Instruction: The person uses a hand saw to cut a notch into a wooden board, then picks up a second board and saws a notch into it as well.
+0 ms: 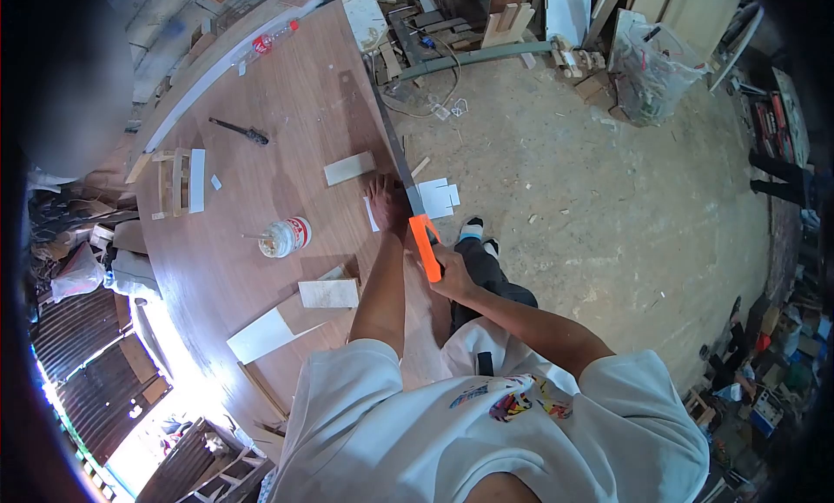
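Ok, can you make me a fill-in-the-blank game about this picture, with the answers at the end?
1. The saw handle is gripped by the person's ____ hand.
2. The colour of that saw handle is ____.
3. The plastic bottle lying on the table has a cap coloured ____.
4. Apart from its print, the shirt is ____.

Missing words: right, orange, red, white.

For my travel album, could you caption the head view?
Right hand holding an orange-handled saw at a table, left hand near a block.
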`<state>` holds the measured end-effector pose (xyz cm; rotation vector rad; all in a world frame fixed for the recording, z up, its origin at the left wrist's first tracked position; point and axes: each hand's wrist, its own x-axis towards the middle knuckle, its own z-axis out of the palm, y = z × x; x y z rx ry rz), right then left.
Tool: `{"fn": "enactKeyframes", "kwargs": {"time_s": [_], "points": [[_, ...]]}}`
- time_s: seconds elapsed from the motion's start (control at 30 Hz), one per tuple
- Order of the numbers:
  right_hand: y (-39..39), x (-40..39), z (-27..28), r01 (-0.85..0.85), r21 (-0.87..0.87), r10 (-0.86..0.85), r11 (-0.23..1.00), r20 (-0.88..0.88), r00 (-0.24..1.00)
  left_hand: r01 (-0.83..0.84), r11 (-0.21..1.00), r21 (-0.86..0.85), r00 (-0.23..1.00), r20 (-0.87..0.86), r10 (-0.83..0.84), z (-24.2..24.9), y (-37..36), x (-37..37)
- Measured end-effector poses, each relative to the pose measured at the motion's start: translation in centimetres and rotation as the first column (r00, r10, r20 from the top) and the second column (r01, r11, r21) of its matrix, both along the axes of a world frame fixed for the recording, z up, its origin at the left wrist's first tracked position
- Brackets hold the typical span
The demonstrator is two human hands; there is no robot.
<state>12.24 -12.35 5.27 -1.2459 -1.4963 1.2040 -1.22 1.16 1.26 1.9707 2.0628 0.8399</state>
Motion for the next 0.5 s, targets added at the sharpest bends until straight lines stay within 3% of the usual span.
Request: {"fn": "enactKeyframes", "kwargs": {"time_s": [0.13,0.23,0.3,0.43,0.5], "points": [[-0.3,2.7,2.5,0.015,0.008,-0.015,1.000,-0.059,0.998,-0.012,0.999,0.042,0.999,-0.045,0.014,-0.3,0.4,0.0],[-1.5,5.9,4.7,-0.008,0.016,0.007,1.000,0.064,0.998,-0.046,0.993,-0.106,0.998,-0.035,0.043,0.2,0.5,0.5],[-2.5,7.8,5.4,0.010,0.211,-0.038,0.978,0.127,0.991,-0.055,0.995,0.084,0.994,-0.092,0.063,0.2,0.5,0.6],[-3.5,10.6,7.1,0.180,0.052,-0.186,0.982,0.150,0.971,-0.001,0.995,0.098,0.999,-0.052,0.006,-0.1,0.3,0.2],[-3.9,12.0,6.8,0.207,0.082,-0.219,0.975,0.195,0.956,0.033,0.995,0.093,0.998,0.043,-0.037,0.0,0.2,-0.1]]}}
